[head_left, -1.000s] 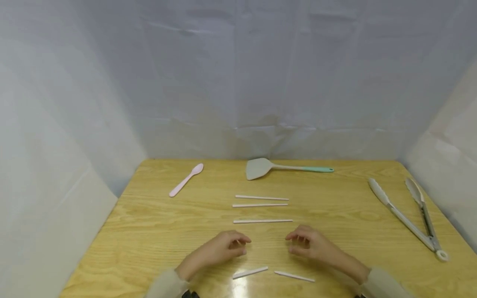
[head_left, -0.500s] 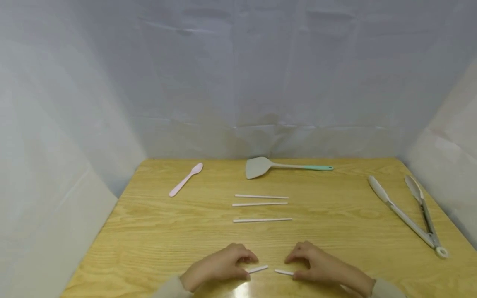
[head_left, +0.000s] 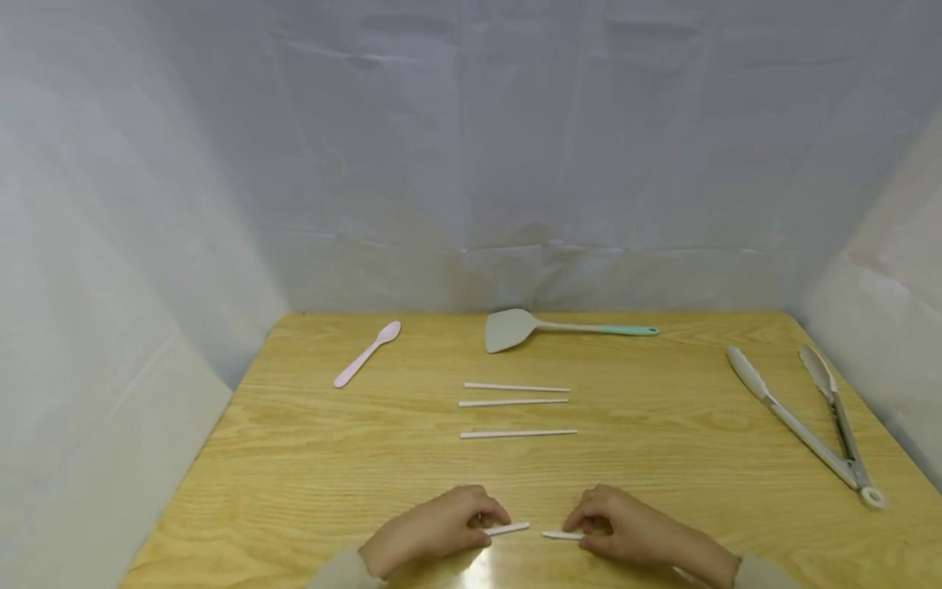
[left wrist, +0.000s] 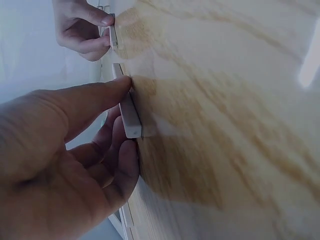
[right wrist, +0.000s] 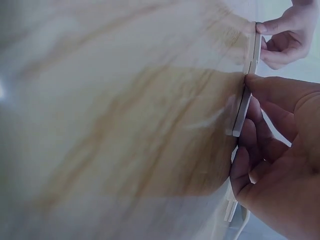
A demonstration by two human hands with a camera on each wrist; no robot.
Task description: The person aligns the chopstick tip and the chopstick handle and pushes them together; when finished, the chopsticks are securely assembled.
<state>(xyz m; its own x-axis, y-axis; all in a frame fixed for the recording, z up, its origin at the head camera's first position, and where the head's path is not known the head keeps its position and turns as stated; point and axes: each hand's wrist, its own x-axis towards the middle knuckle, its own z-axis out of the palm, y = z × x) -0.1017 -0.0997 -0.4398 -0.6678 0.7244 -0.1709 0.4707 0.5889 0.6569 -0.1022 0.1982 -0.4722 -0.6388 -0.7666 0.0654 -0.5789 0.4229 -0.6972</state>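
Observation:
Near the front of the wooden table, my left hand point(head_left: 441, 528) pinches a short white chopstick piece point(head_left: 509, 529), thumb on one side and fingers on the other. My right hand point(head_left: 636, 528) grips a second short chopstick piece point(head_left: 559, 536) the same way. A small gap separates the two inner ends in the head view. Close up in the left wrist view, the left piece point(left wrist: 131, 116) shows a square end, low along the tabletop. The right wrist view shows the thumb against the right piece point(right wrist: 243, 111). Fingers partly cover both pieces.
Beyond the hands lie three whole white chopsticks point(head_left: 518, 434), roughly parallel. A pink spoon point(head_left: 368, 353) is at the back left, and a spatula point(head_left: 511, 330) with a teal handle end at the back. Spread tongs point(head_left: 809, 446) lie at right. Pale sheeting point(head_left: 471, 164) surrounds the table point(head_left: 294, 458).
Both hands have come down toward the near edge, from above the table to the two short pieces, and their fingers have closed round them. The pieces' slant has flattened slightly at right.

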